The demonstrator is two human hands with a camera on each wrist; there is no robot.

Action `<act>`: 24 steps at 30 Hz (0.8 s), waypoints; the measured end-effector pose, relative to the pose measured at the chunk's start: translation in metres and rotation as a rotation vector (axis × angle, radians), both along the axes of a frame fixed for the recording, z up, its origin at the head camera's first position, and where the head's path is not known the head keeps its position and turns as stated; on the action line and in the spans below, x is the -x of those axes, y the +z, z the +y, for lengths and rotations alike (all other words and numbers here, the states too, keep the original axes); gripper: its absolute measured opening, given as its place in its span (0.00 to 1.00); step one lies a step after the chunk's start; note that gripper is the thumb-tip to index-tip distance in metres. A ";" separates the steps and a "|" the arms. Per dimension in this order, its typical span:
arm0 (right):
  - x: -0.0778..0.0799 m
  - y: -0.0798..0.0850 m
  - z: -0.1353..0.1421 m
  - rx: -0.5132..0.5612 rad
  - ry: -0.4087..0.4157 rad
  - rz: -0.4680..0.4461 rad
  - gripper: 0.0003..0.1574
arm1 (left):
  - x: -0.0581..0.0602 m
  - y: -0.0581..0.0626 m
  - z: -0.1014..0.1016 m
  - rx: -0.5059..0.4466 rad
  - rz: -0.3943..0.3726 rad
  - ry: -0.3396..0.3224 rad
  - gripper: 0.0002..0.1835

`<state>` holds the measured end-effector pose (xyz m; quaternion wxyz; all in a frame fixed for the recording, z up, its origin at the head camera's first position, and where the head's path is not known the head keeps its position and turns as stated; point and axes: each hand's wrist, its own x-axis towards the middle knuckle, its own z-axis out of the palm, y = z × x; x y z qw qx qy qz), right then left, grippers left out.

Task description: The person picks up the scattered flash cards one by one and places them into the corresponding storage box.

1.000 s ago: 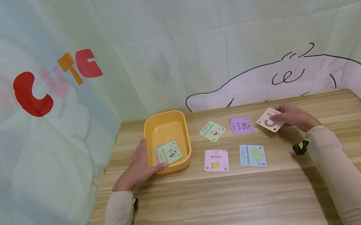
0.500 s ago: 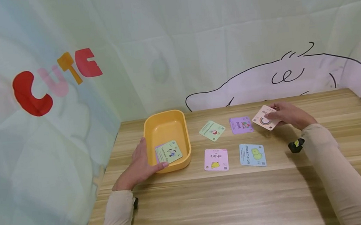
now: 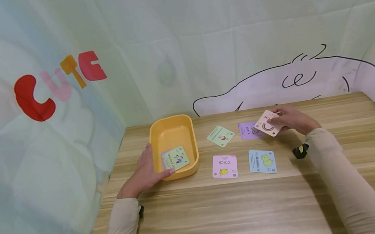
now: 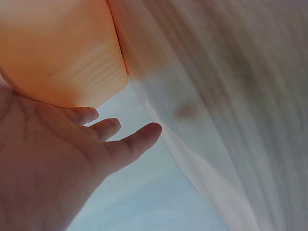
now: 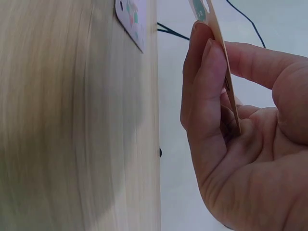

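On my head feed, the rainbow card [image 3: 263, 124] is a cream square with rounded corners and a printed arc, held in the air at the right end of the card group. The right hand [image 3: 294, 118] pinches it between thumb and fingers; my right wrist view shows it almost edge-on, thin and flat, raised off the table. From above it covers part of the purple park card [image 3: 245, 130]. Beside that lies the pale green card [image 3: 221, 136], turned at an angle. Nearer to me are the pink chick card [image 3: 224, 166], its print upside down, and the blue muskmelon card [image 3: 262, 161], its word running sideways. All four lie flat.

Further left I have the yellow tray [image 3: 173, 135], a smooth, deep oblong with rounded corners and a thick rim. In its near end rests the green Teachers' Day card [image 3: 177, 158], with a purple edge showing beneath it. The left hand [image 3: 141, 175] is spread wide around the tray's near left corner, fingers along the outer wall, thumb across the near rim; I can't tell whether the thumb touches the card.

Under everything runs the streaky wood-grain table [image 3: 219, 213], backed by a creased, printed cloth [image 3: 202, 61].
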<state>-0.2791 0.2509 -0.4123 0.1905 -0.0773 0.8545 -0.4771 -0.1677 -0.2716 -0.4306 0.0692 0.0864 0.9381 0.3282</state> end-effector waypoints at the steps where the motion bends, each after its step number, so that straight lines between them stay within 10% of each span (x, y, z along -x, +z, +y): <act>1: 0.000 0.000 -0.001 0.002 -0.002 -0.001 0.29 | 0.000 0.000 0.000 0.001 0.000 -0.001 0.71; 24: 0.007 0.005 -0.043 0.015 0.002 -0.025 0.31 | 0.001 -0.001 0.001 0.010 0.004 -0.002 0.71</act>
